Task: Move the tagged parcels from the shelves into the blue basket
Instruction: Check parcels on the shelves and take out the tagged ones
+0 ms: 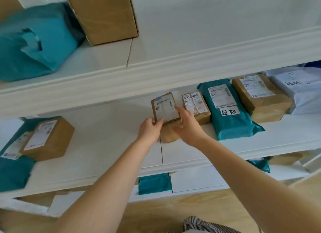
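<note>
A small brown cardboard parcel (165, 109) with a white shipping label stands tilted on the middle shelf (111, 128). My left hand (150, 128) grips its lower left corner. My right hand (186, 124) touches its right side with straight fingers. To its right lie another small brown box (196, 106), a teal mailer bag (229, 111) with a handwritten white tag, a taped brown box (260, 97) and a white bag (298, 90) with handwriting on it. The blue basket is out of view.
A brown box (48, 139) lies on teal bags at the middle shelf's left end. The top shelf holds a big teal bag (33, 41) and a plain brown box (104, 15). More teal and brown parcels show on the lower shelf (154, 183). Wooden floor lies below.
</note>
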